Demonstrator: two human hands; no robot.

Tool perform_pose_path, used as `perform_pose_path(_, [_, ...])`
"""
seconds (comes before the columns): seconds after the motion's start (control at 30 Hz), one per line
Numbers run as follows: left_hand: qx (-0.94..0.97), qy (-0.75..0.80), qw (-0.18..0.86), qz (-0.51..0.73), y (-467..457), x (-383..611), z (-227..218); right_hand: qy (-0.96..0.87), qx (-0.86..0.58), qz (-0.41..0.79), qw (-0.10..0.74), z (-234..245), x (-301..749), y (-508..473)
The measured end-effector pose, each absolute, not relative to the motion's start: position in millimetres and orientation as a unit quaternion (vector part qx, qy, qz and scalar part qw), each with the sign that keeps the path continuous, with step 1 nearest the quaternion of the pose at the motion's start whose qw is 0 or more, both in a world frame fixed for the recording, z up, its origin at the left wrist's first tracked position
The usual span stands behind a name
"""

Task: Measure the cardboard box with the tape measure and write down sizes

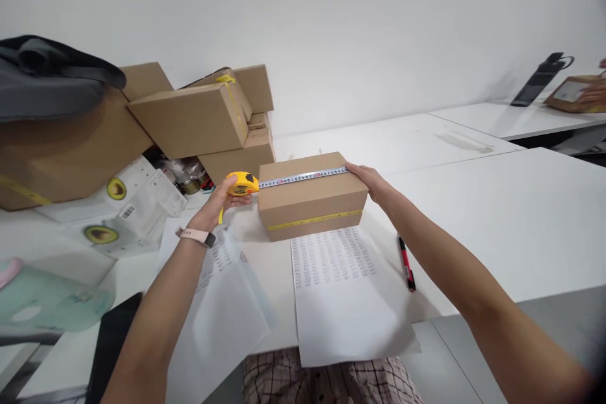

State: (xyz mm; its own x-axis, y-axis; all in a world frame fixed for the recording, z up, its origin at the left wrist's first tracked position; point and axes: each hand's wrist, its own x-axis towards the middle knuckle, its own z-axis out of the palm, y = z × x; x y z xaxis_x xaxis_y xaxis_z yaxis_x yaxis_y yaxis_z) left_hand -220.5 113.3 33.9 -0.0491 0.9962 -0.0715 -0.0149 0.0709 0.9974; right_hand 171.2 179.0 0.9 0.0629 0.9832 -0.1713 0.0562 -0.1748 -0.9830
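Observation:
A closed cardboard box [315, 207] with a yellow tape strip along its front sits on the white table. My left hand [226, 194] grips the yellow case of a tape measure [243, 184] at the box's left end. The metal blade runs straight across the top of the box to its right edge. There my right hand [367, 179] pinches the blade's end against the box; its fingertips are partly hidden. In front of the box lies a printed sheet [350, 322], with more papers [222, 322] under my left forearm.
A red and black marker [406, 264] lies right of the sheet. Stacked cardboard boxes [189, 120] and white boxes with avocado pictures [113, 214] stand at left. A mint green bottle [57, 297] is lower left. Far right are a dark bottle [540, 81] and another person's hand [595, 93] on a box.

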Motion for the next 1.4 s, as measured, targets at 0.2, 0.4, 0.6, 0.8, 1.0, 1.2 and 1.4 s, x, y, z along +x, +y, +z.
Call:
perform_pose_path(0.2, [0.457, 0.520, 0.521, 0.500, 112.1, -224.0, 30.4, -0.446, -0.590, 0.456, 0.494, 6.3, 168.8, 176.6])
perform_pose_path(0.4, [0.456, 0.520, 0.518, 0.503, 109.3, -219.2, 31.3, -0.475, -0.591, 0.414, 0.504, 9.0, 165.8, 175.7])
perform_pose_path(0.6, [0.469, 0.486, 0.462, 0.575, 76.5, -191.2, 62.9, -0.505, -0.581, 0.350, 0.534, 43.1, 172.7, 176.1])
perform_pose_path(0.8, [0.579, 0.402, 0.554, 0.443, -18.1, -115.8, 57.8, -0.632, -0.459, 0.294, 0.551, 85.6, 149.2, 185.0])
perform_pose_path(1.0, [0.436, 0.350, 0.703, 0.439, -41.7, -45.6, 8.3, -0.803, -0.450, 0.274, 0.279, 80.4, 108.2, 207.7])
perform_pose_path(1.2, [0.313, 0.327, 0.738, 0.499, -6.0, -41.3, 21.7, -0.768, -0.569, 0.201, 0.212, 59.8, 88.4, 255.6])
perform_pose_path(1.4, [0.296, 0.306, 0.756, 0.497, -10.3, -21.8, 19.5, -0.781, -0.560, 0.195, 0.197, 45.8, 81.8, 269.3])
